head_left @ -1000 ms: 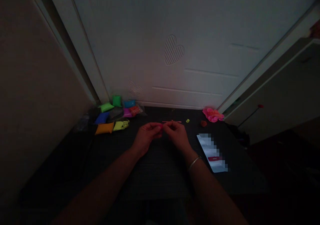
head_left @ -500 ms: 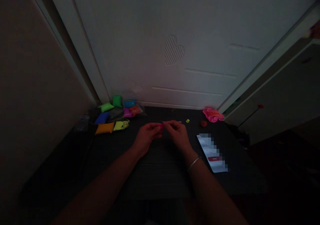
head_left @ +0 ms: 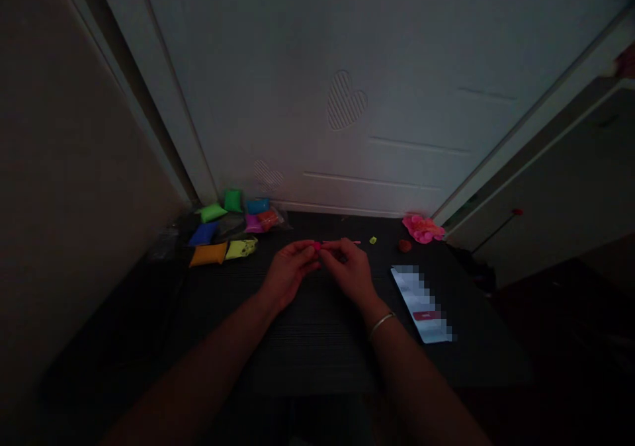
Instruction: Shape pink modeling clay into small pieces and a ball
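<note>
A small lump of bright pink modelling clay (head_left: 317, 246) is pinched between my two hands, above the middle of the dark table. My left hand (head_left: 289, 270) grips it with thumb and fingertips from the left. From the right, the closed fingertips of my right hand (head_left: 348, 267) press on the same lump; a bracelet circles that wrist. Fingers cover much of the clay, so its shape is hard to make out. Just behind my right hand lies a thin pink stick-like thing (head_left: 356, 241), partly hidden.
Coloured clay packets, among them an orange packet (head_left: 208, 254) and a green packet (head_left: 232, 200), lie at the back left. Rightward are a yellow bit (head_left: 373, 240), a reddish-brown lump (head_left: 404, 245), a pink flower (head_left: 423, 228) and a lit phone (head_left: 414, 300). A white panel (head_left: 297, 102) rises behind the table (head_left: 307, 347).
My right fingers have shifted slightly left and curled closer over the pink clay, and the right wrist has turned a little. My left hand stays almost in place.
</note>
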{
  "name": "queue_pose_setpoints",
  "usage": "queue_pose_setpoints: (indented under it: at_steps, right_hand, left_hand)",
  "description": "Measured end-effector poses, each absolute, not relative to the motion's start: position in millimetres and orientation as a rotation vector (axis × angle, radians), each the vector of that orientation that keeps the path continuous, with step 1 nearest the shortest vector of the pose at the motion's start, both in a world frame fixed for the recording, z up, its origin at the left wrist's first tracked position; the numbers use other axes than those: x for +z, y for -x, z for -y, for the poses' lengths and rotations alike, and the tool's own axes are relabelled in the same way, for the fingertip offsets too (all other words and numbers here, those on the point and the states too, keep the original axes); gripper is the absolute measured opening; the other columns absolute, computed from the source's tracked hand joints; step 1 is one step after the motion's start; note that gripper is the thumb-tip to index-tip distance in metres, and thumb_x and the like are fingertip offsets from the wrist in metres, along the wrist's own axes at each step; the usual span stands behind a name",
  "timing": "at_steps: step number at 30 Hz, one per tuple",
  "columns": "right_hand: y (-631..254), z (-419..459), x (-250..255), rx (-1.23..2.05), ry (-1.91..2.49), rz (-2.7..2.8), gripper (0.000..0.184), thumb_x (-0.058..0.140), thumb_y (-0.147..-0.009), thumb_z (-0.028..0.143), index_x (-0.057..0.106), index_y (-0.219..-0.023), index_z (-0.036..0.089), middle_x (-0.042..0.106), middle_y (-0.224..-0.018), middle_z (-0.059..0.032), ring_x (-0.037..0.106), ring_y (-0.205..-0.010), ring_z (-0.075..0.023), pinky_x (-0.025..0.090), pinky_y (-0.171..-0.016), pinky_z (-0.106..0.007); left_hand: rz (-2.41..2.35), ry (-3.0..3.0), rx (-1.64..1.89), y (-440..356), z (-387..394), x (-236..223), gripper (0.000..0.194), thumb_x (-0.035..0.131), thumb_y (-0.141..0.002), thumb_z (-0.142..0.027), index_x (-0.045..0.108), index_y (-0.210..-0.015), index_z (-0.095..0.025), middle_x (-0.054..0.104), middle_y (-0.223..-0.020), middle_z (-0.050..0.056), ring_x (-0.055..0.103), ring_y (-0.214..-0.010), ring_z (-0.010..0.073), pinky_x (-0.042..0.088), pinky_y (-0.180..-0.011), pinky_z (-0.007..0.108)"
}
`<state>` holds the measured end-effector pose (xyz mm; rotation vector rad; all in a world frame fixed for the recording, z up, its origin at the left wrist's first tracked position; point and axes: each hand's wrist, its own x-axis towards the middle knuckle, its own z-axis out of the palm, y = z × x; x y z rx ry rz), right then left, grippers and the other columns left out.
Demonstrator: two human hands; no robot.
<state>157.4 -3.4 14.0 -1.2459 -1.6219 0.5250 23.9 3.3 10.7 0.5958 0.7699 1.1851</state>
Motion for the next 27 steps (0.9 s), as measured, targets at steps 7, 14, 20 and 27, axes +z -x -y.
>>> queue_pose_setpoints:
  at_steps: [7,14,20,27]
  right_hand:
    - [-157.8,1.7,11.8,0.519,1.247,1.618,0.011,0.058,-0.074,0.029,0.065,-0.076,0.02,0.062,-0.074,-0.0019,0.052,-0.062,-0.0123,0.042,-0.059,-0.026]
    - [-157.0,3.1,13.7,0.494,1.255,1.628,0.012,0.057,-0.075,0.029,0.065,-0.078,0.02,0.062,-0.071,-0.0013,0.051,-0.061,-0.0122,0.041,-0.059,-0.027]
    - [-156.6,3.3,13.9,0.478,1.251,1.632,0.011,0.056,-0.076,0.028,0.064,-0.076,0.02,0.062,-0.072,-0.0018,0.052,-0.062,-0.0123,0.041,-0.059,-0.027]
    - [-157.2,3.3,12.7,0.487,1.234,1.617,0.012,0.056,-0.075,0.028,0.065,-0.079,0.021,0.062,-0.072,-0.0017,0.053,-0.063,-0.0127,0.042,-0.06,-0.027]
  left_hand:
    - [-0.787,-0.627,1.202,-24.5,-2.7,11.5,0.015,0.07,-0.061,-0.013,0.064,-0.075,-0.013,0.066,-0.075,0.001,0.06,-0.067,0.0093,0.05,-0.059,0.019]
    - [-0.834,-0.669,1.244,-26.5,-1.2,13.6,0.018,0.072,-0.058,-0.016,0.064,-0.075,-0.013,0.066,-0.075,0.002,0.06,-0.066,0.0101,0.05,-0.06,0.021]
    - [-0.836,-0.688,1.256,-27.6,-0.1,15.3,0.02,0.074,-0.056,-0.018,0.065,-0.073,-0.013,0.067,-0.074,0.002,0.06,-0.067,0.0106,0.049,-0.061,0.022]
    - [-0.851,-0.666,1.27,-27.4,-1.0,14.8,0.02,0.073,-0.056,-0.018,0.065,-0.074,-0.012,0.067,-0.075,0.003,0.061,-0.068,0.0112,0.049,-0.062,0.022]
